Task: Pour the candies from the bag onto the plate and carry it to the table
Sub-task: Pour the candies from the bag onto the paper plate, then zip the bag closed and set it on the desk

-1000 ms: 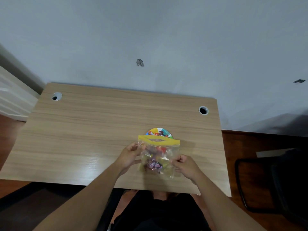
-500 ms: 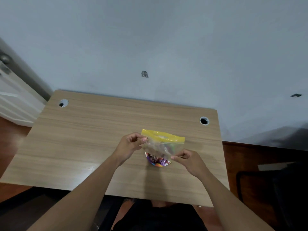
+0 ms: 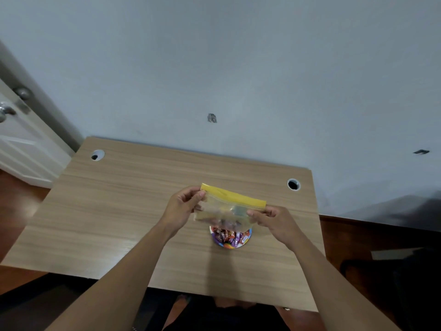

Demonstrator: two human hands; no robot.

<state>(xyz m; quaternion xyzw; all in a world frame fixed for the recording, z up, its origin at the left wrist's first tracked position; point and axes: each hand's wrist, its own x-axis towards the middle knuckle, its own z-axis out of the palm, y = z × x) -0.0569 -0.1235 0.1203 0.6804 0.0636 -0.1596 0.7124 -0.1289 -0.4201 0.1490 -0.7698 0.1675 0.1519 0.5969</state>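
Nearest the camera, two bare forearms reached out over the wooden desk (image 3: 119,211). Just beyond them sat the small plate (image 3: 238,246), already heaped with wrapped candies (image 3: 230,236). Above it hung the clear bag (image 3: 226,212) with its yellow zip strip, the left hand (image 3: 181,207) pinching its upper left corner and the right hand (image 3: 274,222) pinching its right edge. A few blurred shapes inside suggested some candies had yet to drop, though that was hard to tell. Pouring looked mostly done; emptying the bag and carrying the plate remained. Farther back were two cable holes, then the grey wall (image 3: 238,68).
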